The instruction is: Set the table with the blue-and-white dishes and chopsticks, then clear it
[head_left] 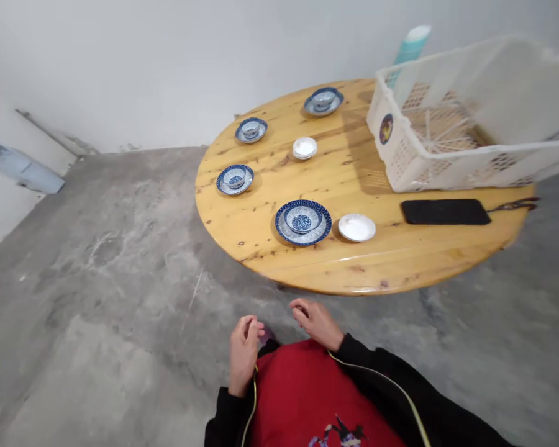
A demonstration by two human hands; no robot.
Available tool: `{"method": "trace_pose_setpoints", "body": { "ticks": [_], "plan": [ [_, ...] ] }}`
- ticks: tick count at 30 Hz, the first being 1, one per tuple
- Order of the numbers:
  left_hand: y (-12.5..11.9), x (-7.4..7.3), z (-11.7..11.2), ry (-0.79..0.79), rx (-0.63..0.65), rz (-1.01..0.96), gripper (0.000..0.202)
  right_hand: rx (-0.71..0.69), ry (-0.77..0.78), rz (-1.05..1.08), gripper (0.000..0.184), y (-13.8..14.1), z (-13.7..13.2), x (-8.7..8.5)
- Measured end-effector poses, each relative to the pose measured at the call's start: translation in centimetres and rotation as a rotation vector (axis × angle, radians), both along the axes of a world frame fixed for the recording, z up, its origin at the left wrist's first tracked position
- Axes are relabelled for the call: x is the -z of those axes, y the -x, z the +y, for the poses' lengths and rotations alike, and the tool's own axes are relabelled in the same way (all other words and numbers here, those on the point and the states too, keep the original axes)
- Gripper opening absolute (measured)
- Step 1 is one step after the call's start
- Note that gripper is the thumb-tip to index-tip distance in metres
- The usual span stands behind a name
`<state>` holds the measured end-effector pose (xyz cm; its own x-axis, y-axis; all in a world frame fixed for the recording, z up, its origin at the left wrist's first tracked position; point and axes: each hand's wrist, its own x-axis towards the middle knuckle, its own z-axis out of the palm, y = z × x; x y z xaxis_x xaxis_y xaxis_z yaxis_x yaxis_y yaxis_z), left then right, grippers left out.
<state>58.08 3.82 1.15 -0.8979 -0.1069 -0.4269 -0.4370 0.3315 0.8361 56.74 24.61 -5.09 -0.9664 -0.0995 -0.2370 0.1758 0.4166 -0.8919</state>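
My left hand (243, 352) hangs in front of my red top with its fingers curled in, and nothing shows in it. My right hand (315, 321) is beside it, fingers loosely bent, also holding nothing. Both are below the near edge of a round wooden table (400, 261) and touch nothing on it. Nearest to them on the table is a blue patterned bowl on a matching plate (302, 221), with a small white saucer (356, 227) to its right.
Three more blue bowl-and-plate sets (235, 179) (251, 130) (323, 101) ring the table's far side, with stacked white saucers (304, 148) between. A white plastic crate (466, 118) stands at the right. A black phone (445, 212) lies before it. Bare concrete floor (97, 279) spreads left.
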Motion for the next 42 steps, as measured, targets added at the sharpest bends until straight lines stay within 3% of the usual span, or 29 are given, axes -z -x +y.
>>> {"method": "trace_pose_setpoints", "body": {
  "ticks": [5,10,19,24,28,36,42],
  "plan": [
    [0.6,0.4,-6.8,0.06,0.001,0.018,0.048,-0.109,-0.088,0.025,0.028,1.5,-7.0,-0.8],
    [2.0,1.2,-9.4,0.023,0.075,-0.012,0.051,-0.059,-0.125,0.013,0.027,2.5,-9.8,-0.5],
    [8.2,1.2,-9.4,-0.024,0.25,0.005,0.035,-0.036,-0.139,-0.041,0.028,6.2,-12.3,0.0],
    [13.8,1.4,-10.4,0.047,0.324,0.0,0.032,-0.022,-0.089,-0.038,0.028,11.1,-14.3,1.0],
    [19.3,1.2,-10.7,0.062,0.416,0.002,0.032,0.07,-0.005,-0.029,0.027,15.7,-15.4,1.7],
    [28.5,0.2,-8.2,0.073,0.606,0.055,0.028,0.211,0.098,-0.046,0.027,23.5,-15.6,1.6],
    [34.0,0.2,-6.4,0.05,0.759,0.036,0.03,0.374,0.066,-0.038,0.025,27.6,-14.8,0.1]
  ]
}}
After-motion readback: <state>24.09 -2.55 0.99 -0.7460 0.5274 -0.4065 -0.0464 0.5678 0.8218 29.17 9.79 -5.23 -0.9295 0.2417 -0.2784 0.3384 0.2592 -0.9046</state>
